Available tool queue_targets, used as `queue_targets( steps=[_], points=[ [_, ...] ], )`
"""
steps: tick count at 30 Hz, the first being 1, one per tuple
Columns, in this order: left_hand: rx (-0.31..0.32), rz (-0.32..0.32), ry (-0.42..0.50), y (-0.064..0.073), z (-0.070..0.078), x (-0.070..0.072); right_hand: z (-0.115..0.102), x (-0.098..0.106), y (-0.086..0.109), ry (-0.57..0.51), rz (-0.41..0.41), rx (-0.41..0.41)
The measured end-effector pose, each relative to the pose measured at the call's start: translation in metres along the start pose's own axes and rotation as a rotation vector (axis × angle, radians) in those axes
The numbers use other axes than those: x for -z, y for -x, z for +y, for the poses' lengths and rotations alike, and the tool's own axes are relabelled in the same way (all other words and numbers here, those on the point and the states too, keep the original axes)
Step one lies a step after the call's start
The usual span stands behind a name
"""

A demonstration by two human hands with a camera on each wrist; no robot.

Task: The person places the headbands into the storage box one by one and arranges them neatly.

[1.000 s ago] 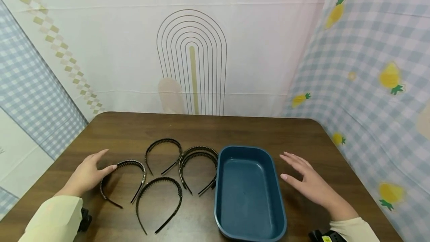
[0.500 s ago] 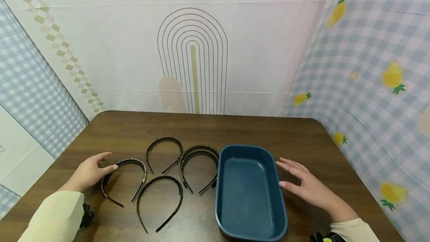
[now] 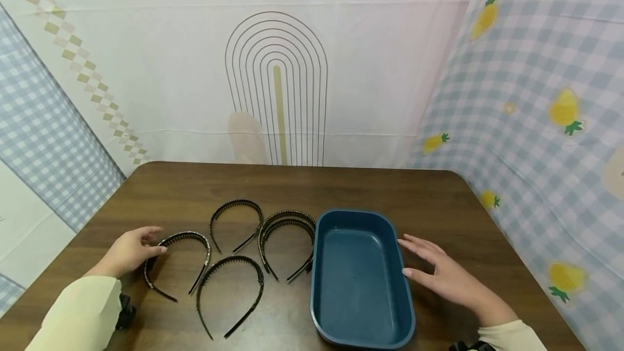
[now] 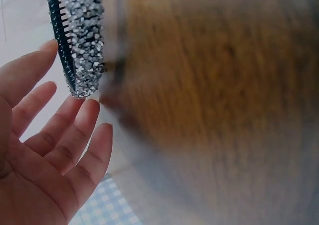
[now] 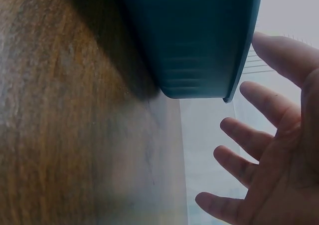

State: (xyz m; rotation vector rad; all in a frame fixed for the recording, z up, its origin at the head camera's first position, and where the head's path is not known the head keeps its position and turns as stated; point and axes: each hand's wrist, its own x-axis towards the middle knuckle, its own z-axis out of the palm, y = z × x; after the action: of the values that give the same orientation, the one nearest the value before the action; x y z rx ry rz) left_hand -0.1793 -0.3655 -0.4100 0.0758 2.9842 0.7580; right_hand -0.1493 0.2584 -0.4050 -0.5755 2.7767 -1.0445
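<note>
Headband (image 4: 85, 40): black, comb-like teeth inside, silvery glittering stones outside. Lay on left half of surface (image 3: 375, 188), arch toward far edge, tips toward near side. Tray (image 3: 363, 280): dark blue, rectangular, rounded corners, raised walls. Stood upright right of centre, long sides running far to near.

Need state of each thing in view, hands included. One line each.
Tray: upright, open side up.
Left headband: lying on table.
Front headband: lying, not held.
Back headband: lying, not held.
Headbands by tray: bunched, overlapping, not held.
Left hand: fingers parted, at left headband; contact unclear.
Right hand: fingers parted, beside tray; contact unclear.
</note>
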Motion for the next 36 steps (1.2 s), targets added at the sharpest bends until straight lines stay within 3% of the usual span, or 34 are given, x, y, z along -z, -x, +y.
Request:
queue_targets(
  steps=[10,24,36],
  points=[
    [0.007,-0.014,0.009,0.0003,-0.0054,-0.0018,-0.0021,-0.0033,-0.0014,0.044,-0.011,-0.005],
    [-0.072,0.051,-0.036,-0.0040,-0.0074,-0.0082,-0.0080,-0.0016,0.0017,0.078,-0.041,-0.036],
    [-0.027,0.009,0.034,-0.0083,-0.0086,-0.0049,-0.0066,-0.0007,0.0029,0.079,-0.025,-0.040]
  ],
)
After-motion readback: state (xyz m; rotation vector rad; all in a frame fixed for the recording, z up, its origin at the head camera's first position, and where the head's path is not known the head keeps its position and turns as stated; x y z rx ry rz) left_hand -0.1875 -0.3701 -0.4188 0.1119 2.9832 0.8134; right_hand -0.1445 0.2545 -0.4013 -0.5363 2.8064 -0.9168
